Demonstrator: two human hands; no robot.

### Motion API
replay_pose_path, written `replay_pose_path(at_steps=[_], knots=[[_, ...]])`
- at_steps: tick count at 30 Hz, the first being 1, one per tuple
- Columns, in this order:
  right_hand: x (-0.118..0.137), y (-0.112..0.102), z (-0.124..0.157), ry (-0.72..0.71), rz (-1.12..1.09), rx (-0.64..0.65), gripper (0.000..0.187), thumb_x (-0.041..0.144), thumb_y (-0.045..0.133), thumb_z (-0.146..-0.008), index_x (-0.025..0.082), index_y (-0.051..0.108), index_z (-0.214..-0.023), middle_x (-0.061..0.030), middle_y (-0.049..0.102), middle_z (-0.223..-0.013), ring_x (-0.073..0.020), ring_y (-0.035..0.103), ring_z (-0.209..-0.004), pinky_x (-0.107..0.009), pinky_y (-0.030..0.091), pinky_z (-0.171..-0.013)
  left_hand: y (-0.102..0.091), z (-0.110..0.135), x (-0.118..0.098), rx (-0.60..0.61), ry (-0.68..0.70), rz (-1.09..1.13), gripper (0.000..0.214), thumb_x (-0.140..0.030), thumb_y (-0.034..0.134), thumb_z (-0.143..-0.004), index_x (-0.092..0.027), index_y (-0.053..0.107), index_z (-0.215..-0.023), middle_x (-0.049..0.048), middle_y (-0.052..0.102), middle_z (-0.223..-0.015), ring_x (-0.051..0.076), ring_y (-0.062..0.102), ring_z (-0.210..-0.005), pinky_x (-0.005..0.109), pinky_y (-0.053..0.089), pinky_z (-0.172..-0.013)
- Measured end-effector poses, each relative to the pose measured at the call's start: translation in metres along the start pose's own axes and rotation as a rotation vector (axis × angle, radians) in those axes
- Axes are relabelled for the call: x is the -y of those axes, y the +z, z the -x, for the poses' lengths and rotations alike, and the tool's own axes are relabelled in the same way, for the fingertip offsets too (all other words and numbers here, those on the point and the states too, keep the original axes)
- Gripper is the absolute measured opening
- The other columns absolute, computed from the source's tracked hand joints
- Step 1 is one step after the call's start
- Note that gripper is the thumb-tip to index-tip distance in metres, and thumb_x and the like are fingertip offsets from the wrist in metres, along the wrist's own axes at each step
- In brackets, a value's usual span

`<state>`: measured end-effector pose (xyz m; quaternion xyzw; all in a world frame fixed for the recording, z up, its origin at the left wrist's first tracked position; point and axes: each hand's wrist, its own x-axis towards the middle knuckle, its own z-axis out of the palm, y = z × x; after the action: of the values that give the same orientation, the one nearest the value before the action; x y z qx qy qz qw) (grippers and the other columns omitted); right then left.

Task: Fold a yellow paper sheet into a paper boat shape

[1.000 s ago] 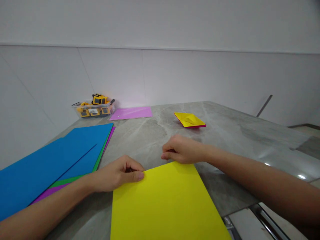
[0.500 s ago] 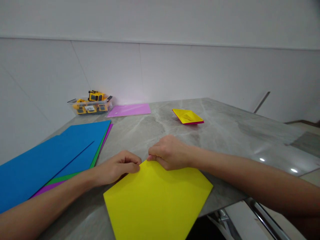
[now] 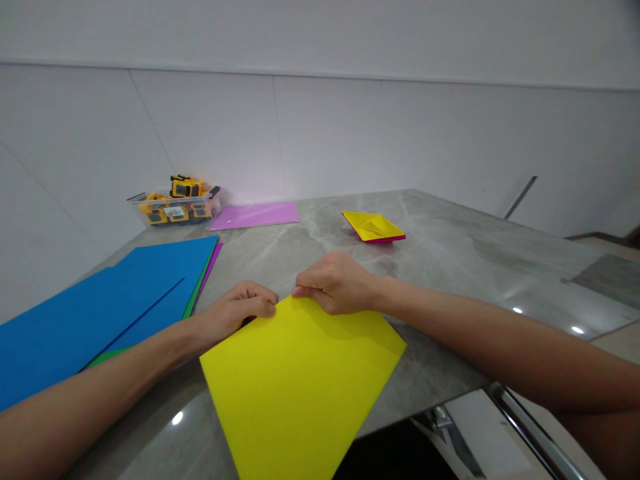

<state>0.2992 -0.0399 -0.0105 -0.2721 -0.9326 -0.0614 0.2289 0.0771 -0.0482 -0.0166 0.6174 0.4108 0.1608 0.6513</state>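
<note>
A sheet of yellow paper [image 3: 300,380] slopes toward me over the table's near edge, its lower end cut off by the frame. My left hand [image 3: 243,308] pinches its far edge between thumb and curled fingers. Close beside it, my right hand [image 3: 336,283] grips the same edge near the top corner, fingers bent inward. The fingertips behind the sheet are hidden. Farther back on the table lies a folded paper piece [image 3: 374,227], yellow on top with a magenta underside and a raised fold in its middle.
On the left, blue sheets [image 3: 150,273] overlap green and purple ones. A clear plastic box [image 3: 175,212] of yellow toy vehicles stands by the wall, next to a flat pink-purple board [image 3: 255,215]. Below the grey marbled table's [image 3: 450,267] near edge is a metal frame [image 3: 525,427].
Both hands and the yellow sheet sit slightly higher in view, and the sheet's right corner has shifted left. The grip of both hands stays on the far edge.
</note>
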Motion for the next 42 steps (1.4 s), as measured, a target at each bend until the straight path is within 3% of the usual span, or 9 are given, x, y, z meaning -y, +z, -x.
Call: replay_pose_path(at_steps=[7, 13, 18, 23, 30, 42], knots=[[-0.009, 0.004, 0.0, 0.017, 0.103, 0.029, 0.037, 0.032, 0.046, -0.09, 0.016, 0.054, -0.058, 0.0004, 0.054, -0.051, -0.0095, 0.039, -0.046, -0.027, 0.014, -0.05, -0.002, -0.004, 0.006, -0.019, 0.012, 0.016, 0.018, -0.03, 0.056, -0.069, -0.016, 0.049, -0.059, -0.0057, 0.042, -0.049, 0.007, 0.038, -0.04, 0.018, 0.027, -0.039], [-0.001, 0.009, -0.003, -0.005, 0.111, 0.066, 0.036, 0.032, 0.046, -0.09, 0.016, 0.057, -0.061, 0.0001, 0.056, -0.052, -0.0098, 0.04, -0.045, -0.028, 0.014, -0.049, 0.005, -0.005, 0.002, -0.066, 0.032, -0.067, 0.018, -0.029, 0.056, -0.065, -0.018, 0.044, -0.058, -0.0068, 0.037, -0.048, 0.007, 0.035, -0.041, 0.019, 0.025, -0.04], [0.003, 0.011, -0.003, -0.005, 0.142, 0.068, 0.035, 0.033, 0.046, -0.091, 0.016, 0.058, -0.063, -0.0009, 0.058, -0.052, -0.0101, 0.04, -0.044, -0.028, 0.013, -0.049, 0.01, -0.008, -0.001, -0.117, 0.002, -0.006, 0.013, -0.024, 0.056, -0.063, -0.019, 0.045, -0.063, -0.0084, 0.038, -0.049, 0.006, 0.034, -0.04, 0.018, 0.022, -0.039], [0.001, 0.013, -0.002, 0.026, 0.174, 0.06, 0.037, 0.036, 0.045, -0.093, 0.016, 0.06, -0.064, -0.0025, 0.061, -0.054, -0.0101, 0.041, -0.044, -0.028, 0.012, -0.05, 0.008, -0.009, -0.001, -0.175, -0.069, 0.017, 0.018, -0.026, 0.06, -0.061, -0.019, 0.043, -0.059, -0.0095, 0.035, -0.043, 0.005, 0.029, -0.035, 0.019, 0.018, -0.037], [0.001, 0.008, -0.002, 0.043, 0.209, 0.095, 0.038, 0.038, 0.045, -0.093, 0.016, 0.062, -0.067, -0.0033, 0.064, -0.058, -0.0112, 0.046, -0.047, -0.029, 0.012, -0.05, 0.004, -0.009, -0.001, -0.169, -0.11, 0.046, 0.026, -0.024, 0.061, -0.06, -0.019, 0.037, -0.051, -0.0098, 0.029, -0.04, 0.004, 0.023, -0.034, 0.021, 0.012, -0.037], [-0.006, 0.007, 0.0, 0.033, 0.218, 0.062, 0.04, 0.039, 0.044, -0.093, 0.016, 0.061, -0.064, -0.0024, 0.062, -0.054, -0.011, 0.045, -0.046, -0.029, 0.012, -0.051, 0.008, -0.007, -0.007, -0.21, -0.082, 0.023, 0.028, -0.027, 0.063, -0.058, -0.02, 0.038, -0.05, -0.0094, 0.032, -0.039, 0.005, 0.025, -0.033, 0.021, 0.014, -0.036]])
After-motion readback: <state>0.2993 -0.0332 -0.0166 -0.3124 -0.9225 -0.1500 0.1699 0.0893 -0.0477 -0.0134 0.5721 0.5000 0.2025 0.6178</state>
